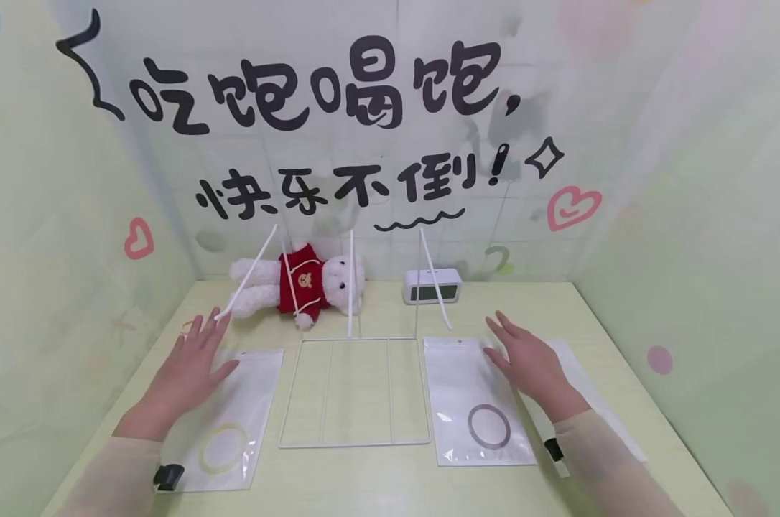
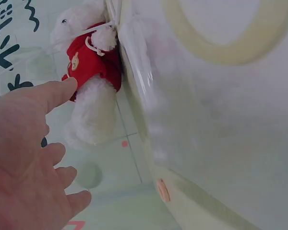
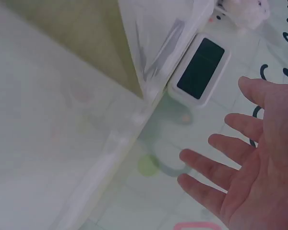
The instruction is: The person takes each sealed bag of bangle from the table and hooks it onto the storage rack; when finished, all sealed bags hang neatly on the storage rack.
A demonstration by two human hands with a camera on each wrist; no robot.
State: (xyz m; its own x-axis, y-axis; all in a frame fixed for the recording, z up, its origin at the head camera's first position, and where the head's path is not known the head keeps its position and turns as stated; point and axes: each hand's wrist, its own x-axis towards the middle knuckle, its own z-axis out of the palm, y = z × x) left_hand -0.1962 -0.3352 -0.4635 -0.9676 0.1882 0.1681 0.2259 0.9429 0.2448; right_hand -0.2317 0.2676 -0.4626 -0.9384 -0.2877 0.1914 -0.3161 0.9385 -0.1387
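Note:
My left hand (image 1: pixel 186 373) hovers palm down with fingers extended over a clear-fronted white bag (image 1: pixel 263 380) holding a pale yellow ring (image 1: pixel 202 456). Its fingertips appear near one prong of a white wire rack (image 1: pixel 354 446), though contact cannot be told. On the other side, my right hand (image 1: pixel 532 362) hangs with spread, slightly bent fingers beside a second bag (image 1: pixel 448 373), which contains a grey-brown ring (image 1: pixel 508 429). Both palms are bare in the wrist views, where the left hand (image 2: pixel 19 148) and right hand (image 3: pixel 269 167) hold nothing. Between the bags stands the rack.
Behind the rack, a white plush toy (image 1: pixel 254 276) in a red hoodie (image 1: pixel 302 280) lies on its side. A white digital clock (image 1: pixel 432 286) stands near the back wall. Another white flat item (image 1: pixel 603 409) lies partly under the right forearm. Printed walls enclose the table (image 1: pixel 354 485).

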